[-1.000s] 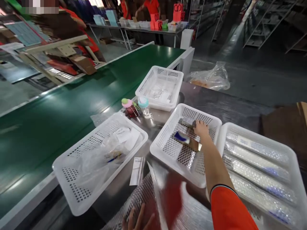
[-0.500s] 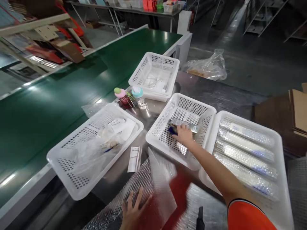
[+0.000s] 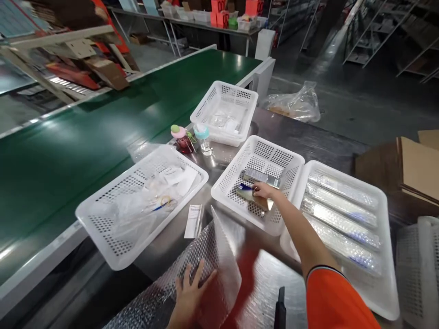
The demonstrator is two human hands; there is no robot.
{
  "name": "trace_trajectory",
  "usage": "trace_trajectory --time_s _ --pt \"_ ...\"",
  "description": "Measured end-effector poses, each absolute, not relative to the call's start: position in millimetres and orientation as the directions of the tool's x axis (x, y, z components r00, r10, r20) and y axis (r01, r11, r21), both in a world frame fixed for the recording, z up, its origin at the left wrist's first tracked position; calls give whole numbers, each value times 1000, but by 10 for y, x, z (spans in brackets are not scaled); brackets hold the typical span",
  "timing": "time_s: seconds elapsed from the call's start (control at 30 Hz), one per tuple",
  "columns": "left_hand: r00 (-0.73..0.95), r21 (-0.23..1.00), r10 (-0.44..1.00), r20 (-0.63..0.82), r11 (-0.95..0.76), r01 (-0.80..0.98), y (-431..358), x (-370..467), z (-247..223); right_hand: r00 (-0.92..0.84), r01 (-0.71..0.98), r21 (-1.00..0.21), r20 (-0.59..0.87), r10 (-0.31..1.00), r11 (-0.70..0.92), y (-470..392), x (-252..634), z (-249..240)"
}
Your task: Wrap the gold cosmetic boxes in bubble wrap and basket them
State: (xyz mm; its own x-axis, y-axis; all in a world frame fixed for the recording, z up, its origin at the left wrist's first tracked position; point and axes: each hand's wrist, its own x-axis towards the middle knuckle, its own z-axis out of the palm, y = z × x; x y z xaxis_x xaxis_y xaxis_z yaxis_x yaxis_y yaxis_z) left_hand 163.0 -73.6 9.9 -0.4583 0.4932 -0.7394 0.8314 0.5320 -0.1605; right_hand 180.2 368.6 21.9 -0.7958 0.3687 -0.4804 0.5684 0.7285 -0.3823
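Observation:
My right hand (image 3: 264,189) reaches into the middle white basket (image 3: 222,194), its fingers closed on a slim gold box (image 3: 248,193) with a dark blue end. Just behind it lies a second narrow silvery box (image 3: 255,175) on the basket floor. My left hand (image 3: 190,292) is spread flat, fingers apart, on a sheet of bubble wrap (image 3: 161,278) at the near edge of the metal table. One corner of the wrap stands up to the right of that hand.
Bubble-wrapped long packs (image 3: 338,214) fill a right-hand white tray (image 3: 384,256). At left, a white basket (image 3: 103,246) holds plastic bags and papers. Two bottles (image 3: 205,140), a printed slip (image 3: 193,221) and a far basket (image 3: 252,112) stand near the green conveyor (image 3: 144,109). A black-handled tool (image 3: 280,310) lies close.
The gold box has become more visible in my right hand, tilted and apart from the silvery box. My left hand stays on the bubble wrap. The camera view has shifted slightly.

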Motion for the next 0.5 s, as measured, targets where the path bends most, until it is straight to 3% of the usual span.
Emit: trace_trajectory --time_s 0.2,0.5 --pt "-445 -159 480 -756 525 836 -709 1621 196 -789 593 -290 -393 471 751 3193 1815 215" --pt "-456 -156 569 -684 496 854 -830 1639 39 -802 560 -257 -405 439 787 3549 1857 233"
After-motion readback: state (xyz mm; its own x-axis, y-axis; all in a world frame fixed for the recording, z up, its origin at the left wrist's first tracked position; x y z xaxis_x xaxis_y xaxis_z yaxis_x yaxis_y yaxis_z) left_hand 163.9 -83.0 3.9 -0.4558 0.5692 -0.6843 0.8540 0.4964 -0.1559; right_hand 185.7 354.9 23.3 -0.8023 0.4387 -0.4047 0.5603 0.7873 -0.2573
